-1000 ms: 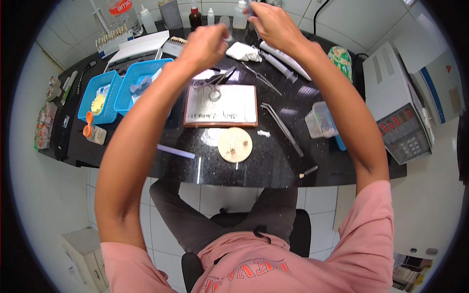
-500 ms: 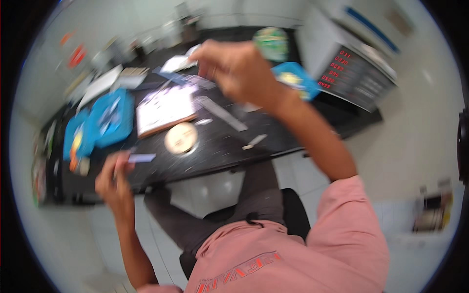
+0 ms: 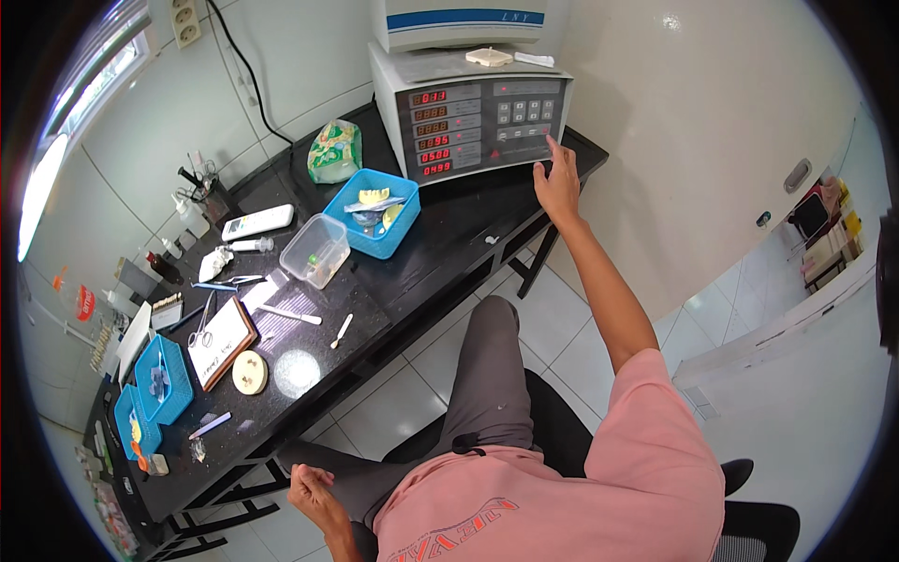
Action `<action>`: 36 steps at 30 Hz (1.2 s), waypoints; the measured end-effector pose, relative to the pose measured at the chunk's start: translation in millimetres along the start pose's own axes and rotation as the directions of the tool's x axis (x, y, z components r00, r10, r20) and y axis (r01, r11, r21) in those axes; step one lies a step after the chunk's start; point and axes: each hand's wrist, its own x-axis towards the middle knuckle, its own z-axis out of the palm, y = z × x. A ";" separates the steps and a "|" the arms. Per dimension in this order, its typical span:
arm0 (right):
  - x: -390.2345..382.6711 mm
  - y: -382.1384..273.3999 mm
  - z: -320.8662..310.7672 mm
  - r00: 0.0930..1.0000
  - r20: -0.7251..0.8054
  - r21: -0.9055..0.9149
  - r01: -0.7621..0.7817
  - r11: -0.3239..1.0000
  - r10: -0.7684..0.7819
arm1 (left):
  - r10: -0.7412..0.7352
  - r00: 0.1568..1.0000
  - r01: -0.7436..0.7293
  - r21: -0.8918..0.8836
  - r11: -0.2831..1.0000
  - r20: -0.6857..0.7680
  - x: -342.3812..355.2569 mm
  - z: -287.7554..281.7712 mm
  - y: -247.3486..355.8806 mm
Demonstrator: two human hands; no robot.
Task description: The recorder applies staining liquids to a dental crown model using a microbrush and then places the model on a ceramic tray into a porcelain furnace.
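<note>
My right hand (image 3: 557,187) reaches to the grey control box (image 3: 478,126), index finger extended at the lower right of its button panel, beside red number displays; its fingers are apart and hold nothing visible. My left hand (image 3: 314,487) hangs low by my left thigh, fingers curled closed; I cannot make out whether anything is inside. Below the box sits a blue basket (image 3: 401,229) with pale yellow models, near a clear plastic tub (image 3: 315,251) and a green-patterned pack (image 3: 334,150). A pale round disc (image 3: 249,372) lies beside a pad on a wooden board (image 3: 219,342).
The black worktop (image 3: 449,262) runs diagonally, with tweezers (image 3: 290,314), scissors (image 3: 201,332), syringes, bottles and two more blue baskets (image 3: 167,379) at the left. A pale door (image 3: 702,140) stands right of the box; a black chair (image 3: 552,421) is under me.
The view has swung right toward the control box. My right hand has moved from above the middle of the worktop to the button panel; my left hand has dropped below the desk edge.
</note>
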 end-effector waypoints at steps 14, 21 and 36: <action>49.9 26.8 38.2 0.995 -0.037 -0.078 0.091 0.993 -0.094 | 0.224 0.974 -0.220 0.080 0.972 -0.037 17.3 81.5 33.5; 57.6 38.8 37.6 0.982 -0.127 -0.065 0.128 0.990 -0.136 | 0.397 0.866 -0.328 0.255 0.910 -0.303 43.1 83.4 43.0; -92.1 -264.9 0.0 0.550 0.316 0.847 0.203 0.491 -0.773 | 0.271 0.795 -0.066 0.368 0.928 -0.543 91.5 52.6 43.0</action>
